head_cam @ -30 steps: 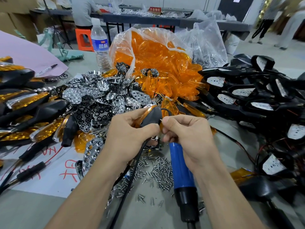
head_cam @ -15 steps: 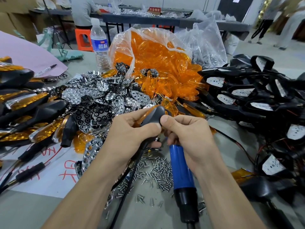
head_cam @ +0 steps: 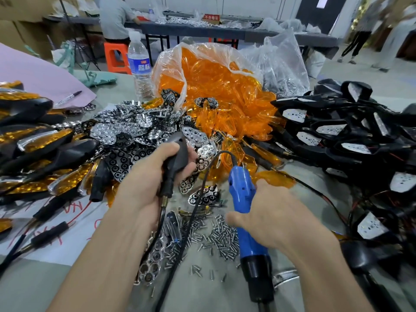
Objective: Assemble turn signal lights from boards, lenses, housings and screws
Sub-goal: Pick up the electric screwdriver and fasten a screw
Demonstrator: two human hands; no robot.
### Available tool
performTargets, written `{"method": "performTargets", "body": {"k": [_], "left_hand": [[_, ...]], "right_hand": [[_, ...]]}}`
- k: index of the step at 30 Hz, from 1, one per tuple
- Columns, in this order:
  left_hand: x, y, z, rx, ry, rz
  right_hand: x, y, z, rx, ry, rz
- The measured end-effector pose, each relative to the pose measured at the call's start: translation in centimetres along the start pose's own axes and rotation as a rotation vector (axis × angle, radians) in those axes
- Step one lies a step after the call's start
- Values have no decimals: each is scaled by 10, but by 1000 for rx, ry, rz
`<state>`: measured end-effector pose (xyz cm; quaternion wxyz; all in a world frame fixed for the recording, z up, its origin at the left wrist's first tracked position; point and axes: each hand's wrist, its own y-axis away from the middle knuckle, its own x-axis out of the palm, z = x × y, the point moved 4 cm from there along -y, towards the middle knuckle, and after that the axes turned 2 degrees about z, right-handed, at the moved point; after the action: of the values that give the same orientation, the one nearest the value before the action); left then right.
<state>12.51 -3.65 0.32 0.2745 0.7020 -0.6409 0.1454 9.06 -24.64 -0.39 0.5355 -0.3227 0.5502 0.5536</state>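
My left hand (head_cam: 144, 179) grips a black turn signal housing (head_cam: 179, 152) by its stem, with the cable hanging down toward me. My right hand (head_cam: 272, 217) lies over the blue electric screwdriver (head_cam: 242, 188) on the table. The thumb is on the screwdriver's left and the fingers, fairly straight, on its right. Loose screws (head_cam: 216, 236) are scattered between my hands. Orange lenses (head_cam: 216, 91) spill from a clear bag behind. Chrome reflector boards (head_cam: 126, 131) are heaped left of the lenses.
Black housings with white boards (head_cam: 337, 136) pile up on the right. Lights with amber lenses (head_cam: 33, 154) lie on the left. A water bottle (head_cam: 139, 64) stands at the back, a pen (head_cam: 67, 97) on a pink sheet at the far left. A person sits at a far table.
My right hand has let go of the housing and dropped right onto the blue screwdriver. My left hand has turned the housing upright and lifted it slightly left.
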Motion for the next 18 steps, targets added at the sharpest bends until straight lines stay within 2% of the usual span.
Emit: {"method": "performTargets", "body": {"k": [2,6,9,12,14,16,18], "left_hand": [[-6,-5,-10,55,-9,-24],[-11,-9,-9,70,-54,-65],[-14,-6,-6,63,-66,-54],[-17,-5,-9,62,-85,-62],[-17,-5,-7,51,-94,-63],[-18,-5,-3,33,-104,-72],[-22,-5,0,23,-124,-97]], "right_hand": [[-3,-1,5,-11,-9,31],[-7,0,1,-47,-46,-69],[-10,-1,-4,-88,-247,-131],[-25,-2,-6,-85,-642,-266],[-32,-3,-11,-88,-1032,-335],[-29,-3,-12,-103,-1413,-340],[-25,-3,-9,-81,-1655,-341]]}}
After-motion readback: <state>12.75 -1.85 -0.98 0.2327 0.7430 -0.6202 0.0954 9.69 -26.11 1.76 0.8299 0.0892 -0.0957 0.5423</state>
